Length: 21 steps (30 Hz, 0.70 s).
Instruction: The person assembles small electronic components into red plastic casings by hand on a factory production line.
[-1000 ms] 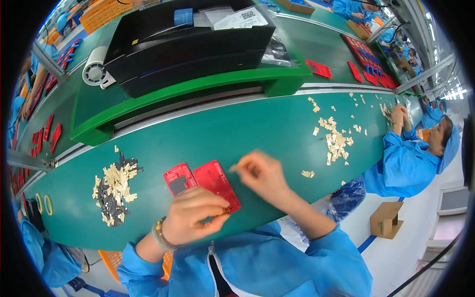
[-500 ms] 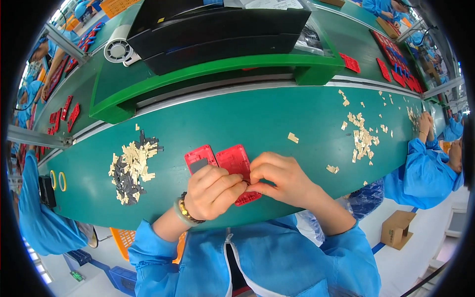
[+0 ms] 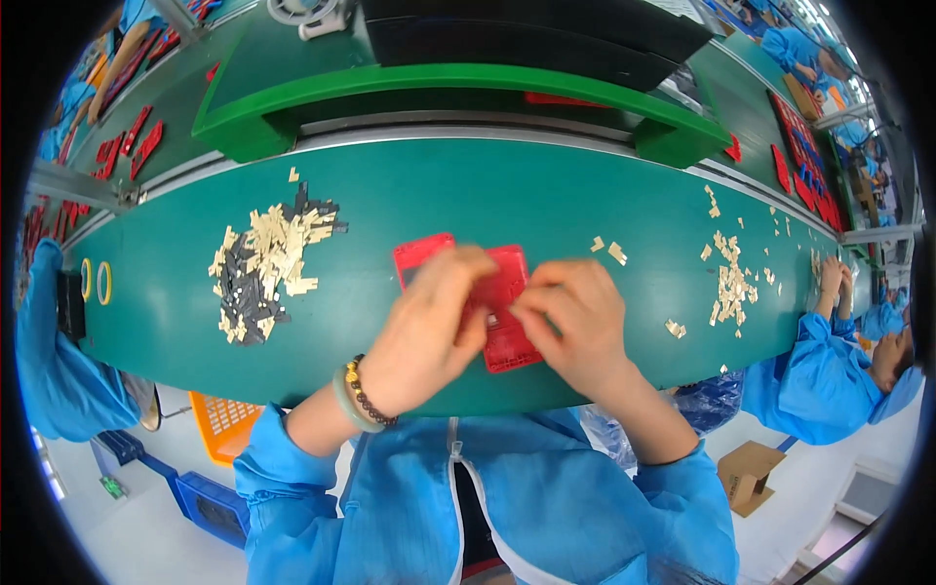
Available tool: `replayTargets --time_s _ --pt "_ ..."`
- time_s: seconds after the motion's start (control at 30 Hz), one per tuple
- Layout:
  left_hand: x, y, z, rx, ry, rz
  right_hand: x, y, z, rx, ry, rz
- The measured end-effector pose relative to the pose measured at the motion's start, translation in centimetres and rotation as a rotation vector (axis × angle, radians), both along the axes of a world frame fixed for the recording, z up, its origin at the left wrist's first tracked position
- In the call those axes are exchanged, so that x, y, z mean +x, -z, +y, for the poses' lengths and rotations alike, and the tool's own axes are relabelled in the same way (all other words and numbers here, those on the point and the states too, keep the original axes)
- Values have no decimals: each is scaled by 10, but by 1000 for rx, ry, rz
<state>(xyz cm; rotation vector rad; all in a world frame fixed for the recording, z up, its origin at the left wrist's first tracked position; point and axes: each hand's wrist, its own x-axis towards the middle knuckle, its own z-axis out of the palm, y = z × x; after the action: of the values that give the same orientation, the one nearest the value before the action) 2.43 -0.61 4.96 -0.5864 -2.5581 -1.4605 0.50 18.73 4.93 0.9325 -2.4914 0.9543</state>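
Note:
Two red plastic shell halves lie side by side on the green table: a left shell (image 3: pixel 413 252), largely under my left hand, and a right shell (image 3: pixel 513 353) with moulded details inside. My left hand (image 3: pixel 414 317) is over them, blurred, its thumb and fingers apart with nothing visible between them. Bent fingers of my right hand (image 3: pixel 580 327) grip the right shell's right edge. By my left thumb shows a small pale spot, too small to name. Further left is a heap of cream and black cut pieces (image 3: pixel 273 253); beyond my right hand lie two cream scraps (image 3: pixel 617 253).
A green-framed shelf (image 3: pixel 468 80) crosses the far side, bearing a black box (image 3: pixel 526 39) and a white fan (image 3: pixel 317 14). More cream scraps (image 3: pixel 731 283) spread at right, near a co-worker's sleeve (image 3: pixel 819 380). Two tape rolls (image 3: pixel 103 282) are at far left; an orange basket (image 3: pixel 219 424) stands below.
My view has shifted, so the table sits higher in it. My hands, formerly together over the right shell, have parted. A second cream scrap now shows beside the one beyond my right hand.

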Motion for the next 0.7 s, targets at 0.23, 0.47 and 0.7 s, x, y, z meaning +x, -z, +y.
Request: replayTargets --time_s 0.23,0.47,0.7 --pt "10 33 3 -525 67 303 -41 38 -2 -429 76 -1017" --pt "14 42 4 -654 73 303 -50 40 -8 -224 115 -868" --pt "12 41 5 -644 78 298 -53 41 -10 -154 107 -856"
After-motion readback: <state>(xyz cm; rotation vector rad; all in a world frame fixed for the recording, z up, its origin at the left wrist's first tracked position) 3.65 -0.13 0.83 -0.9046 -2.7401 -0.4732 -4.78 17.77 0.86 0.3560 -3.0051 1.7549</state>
